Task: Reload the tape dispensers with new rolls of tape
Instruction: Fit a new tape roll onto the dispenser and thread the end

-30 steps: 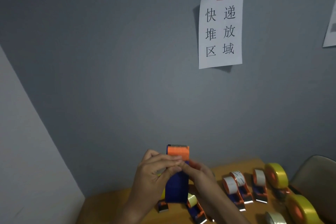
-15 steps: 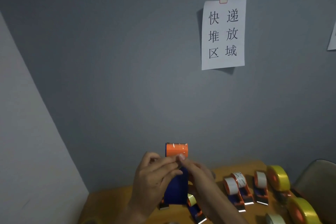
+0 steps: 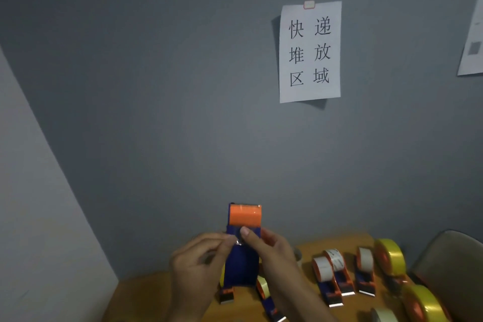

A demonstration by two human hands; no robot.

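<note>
The upright tape dispenser (image 3: pixel 244 256) is gripped by the right hand (image 3: pixel 271 251), while tape end (image 3: pixel 237 242) is pinched between left hand (image 3: pixel 198 264) fingers (image 3: pixel 224 242).

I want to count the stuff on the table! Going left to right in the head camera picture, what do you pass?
Left hand → held blue-and-orange tape dispenser → right hand → three loaded dispensers, the first at → yellow tape rolls, the upper at → chair.
</note>
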